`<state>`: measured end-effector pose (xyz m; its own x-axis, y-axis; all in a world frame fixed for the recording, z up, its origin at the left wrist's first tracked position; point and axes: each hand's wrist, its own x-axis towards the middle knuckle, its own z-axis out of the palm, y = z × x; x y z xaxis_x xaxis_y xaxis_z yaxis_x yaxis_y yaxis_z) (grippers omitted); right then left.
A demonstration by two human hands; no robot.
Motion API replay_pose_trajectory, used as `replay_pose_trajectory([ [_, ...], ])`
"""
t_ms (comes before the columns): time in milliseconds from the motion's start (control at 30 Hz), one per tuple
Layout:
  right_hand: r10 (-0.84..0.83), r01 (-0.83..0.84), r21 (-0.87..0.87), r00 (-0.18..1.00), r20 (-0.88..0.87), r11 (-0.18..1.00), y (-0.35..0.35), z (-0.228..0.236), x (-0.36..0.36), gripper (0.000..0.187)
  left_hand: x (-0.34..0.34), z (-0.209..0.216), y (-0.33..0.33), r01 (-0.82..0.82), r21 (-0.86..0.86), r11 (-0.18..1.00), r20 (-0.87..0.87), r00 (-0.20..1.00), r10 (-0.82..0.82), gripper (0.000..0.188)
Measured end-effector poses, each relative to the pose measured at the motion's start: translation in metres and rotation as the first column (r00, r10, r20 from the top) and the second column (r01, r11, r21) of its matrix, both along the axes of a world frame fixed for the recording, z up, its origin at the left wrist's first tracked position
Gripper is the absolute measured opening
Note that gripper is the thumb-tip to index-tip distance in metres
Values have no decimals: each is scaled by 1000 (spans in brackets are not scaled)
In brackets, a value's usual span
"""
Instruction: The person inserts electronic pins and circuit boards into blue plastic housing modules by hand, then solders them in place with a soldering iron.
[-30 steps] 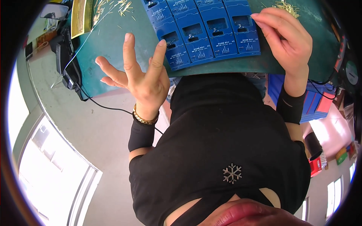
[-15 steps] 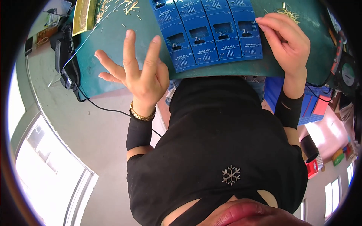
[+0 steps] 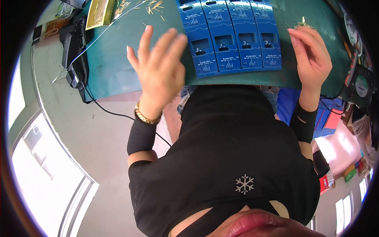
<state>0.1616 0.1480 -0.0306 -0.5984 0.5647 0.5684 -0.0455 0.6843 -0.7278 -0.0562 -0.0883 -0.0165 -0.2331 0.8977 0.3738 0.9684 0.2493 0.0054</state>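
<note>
Four blue cards point(image 3: 231, 37) lie in a row on the green desk point(image 3: 114, 67), at its near edge. Left hand point(image 3: 158, 73) raised, fingers spread, empty, just beside them. Right hand point(image 3: 312, 59) laid flat, open, at the row's right end. A careless sweep could push the cards off the edge.

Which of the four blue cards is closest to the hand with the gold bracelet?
The leftmost blue card in the row. The left hand, the one with the gold bracelet, hangs open just beside its left edge, while the other three cards lie further toward the right hand.
</note>
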Motion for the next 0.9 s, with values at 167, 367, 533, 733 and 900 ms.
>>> replay_pose_trajectory([
  [167, -31, 20, -271, 999, -36, 962, -20, 7, 10, 30, -80, -4, 13, -449, 36, 893, 272, 864, 423, 17],
  [367, -17, 30, -412, 999, 35, 911, -36, 1, 8, 29, -81, -20, 25, -418, -19, 908, 131, 900, 416, 17],
  [533, 25, -48, -506, 998, -52, 861, -34, -1, 3, 27, -60, -22, 37, -434, -55, 899, -68, 900, 430, 10],
  [733, 81, -55, -466, 996, 36, 883, -31, -6, 4, 33, -67, -21, 37, -472, 198, 859, 382, 844, 376, 13],
  [900, 95, -69, -440, 995, 37, 895, -32, -12, 4, 29, -64, -17, 38, -497, 341, 798, 607, 764, 217, 17],
])
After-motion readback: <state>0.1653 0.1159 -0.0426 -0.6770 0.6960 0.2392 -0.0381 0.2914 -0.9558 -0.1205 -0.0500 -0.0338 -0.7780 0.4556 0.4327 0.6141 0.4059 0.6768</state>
